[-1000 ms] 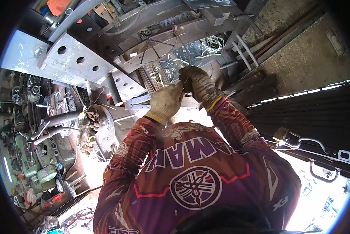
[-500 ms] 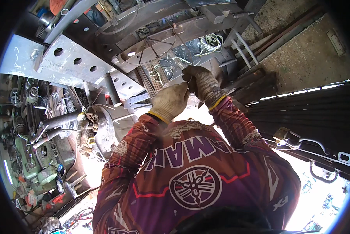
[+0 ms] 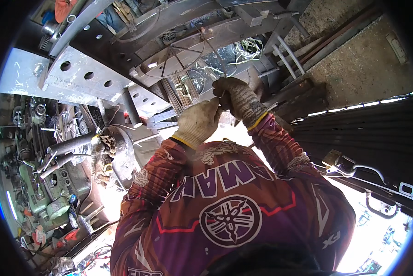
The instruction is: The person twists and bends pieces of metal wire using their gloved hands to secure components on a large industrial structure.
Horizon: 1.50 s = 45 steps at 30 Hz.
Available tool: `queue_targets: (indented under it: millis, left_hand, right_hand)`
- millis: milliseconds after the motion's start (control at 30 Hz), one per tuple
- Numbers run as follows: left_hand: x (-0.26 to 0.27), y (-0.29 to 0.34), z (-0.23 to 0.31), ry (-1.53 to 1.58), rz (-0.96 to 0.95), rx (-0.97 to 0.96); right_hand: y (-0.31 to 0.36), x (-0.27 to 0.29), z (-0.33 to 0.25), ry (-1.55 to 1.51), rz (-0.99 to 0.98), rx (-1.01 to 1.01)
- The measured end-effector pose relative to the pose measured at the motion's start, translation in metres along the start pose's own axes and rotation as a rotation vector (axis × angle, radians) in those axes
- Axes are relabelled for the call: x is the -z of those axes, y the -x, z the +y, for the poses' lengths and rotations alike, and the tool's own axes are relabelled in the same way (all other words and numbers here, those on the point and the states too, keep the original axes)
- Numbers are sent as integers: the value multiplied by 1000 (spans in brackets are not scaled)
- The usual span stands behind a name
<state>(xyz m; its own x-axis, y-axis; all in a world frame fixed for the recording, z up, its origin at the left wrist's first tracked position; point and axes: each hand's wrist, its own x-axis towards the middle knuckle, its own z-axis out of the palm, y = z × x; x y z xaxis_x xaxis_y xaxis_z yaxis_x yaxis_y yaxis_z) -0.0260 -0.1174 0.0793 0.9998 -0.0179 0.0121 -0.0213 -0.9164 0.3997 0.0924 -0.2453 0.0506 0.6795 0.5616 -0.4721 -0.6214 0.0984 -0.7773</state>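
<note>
Both my hands wear knitted work gloves with yellow cuffs and meet in front of my chest. My left hand (image 3: 198,120) is closed, its fingertips against the right hand's fingers. My right hand (image 3: 239,100), in a dirt-darkened glove, is curled closed just right of it and a little farther off. A small pale bit shows between the fingers; what either hand grips is too small to make out. A thin metal rod (image 3: 213,49) runs down toward the right hand; I cannot tell whether they touch. Left of the hands lies a bundle of thin rods (image 3: 184,94).
A wire hoop (image 3: 162,73) hangs by the curved steel frame (image 3: 238,31) ahead. A plate with round holes (image 3: 84,73) and a pipe (image 3: 132,109) stand at left. Farther left is a green machine (image 3: 34,188). A latch (image 3: 333,158) juts out at right.
The hands stay together at nearly the same spot; the left one has shifted slightly left. The surroundings have shifted a little in the view.
</note>
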Motion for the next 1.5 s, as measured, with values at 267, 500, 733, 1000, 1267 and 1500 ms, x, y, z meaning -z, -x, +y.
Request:
queue_targets:
  millis: [267,500,733,1000,1267,1500]
  left_hand:
    - [4,0,2,1,-17,9]
    - [2,-2,-1,-18,57,-28]
    - [8,-2,-2,-26,35,9]
    - [21,-3,-29,-147,32,-125]
    - [56,-4,-93,-221,-60,-359]
    - [60,-22,-164,-178,78,-676]
  right_hand:
    - [-3,0,3,22,2,27]
    - [-4,1,-2,-37,-23,9]
    - [-4,2,-1,5,-60,21]
    - [-72,3,-2,-463,-224,38]
    - [-114,-49,-6,-805,-512,-11]
    - [-117,-83,-10,-683,11,86]
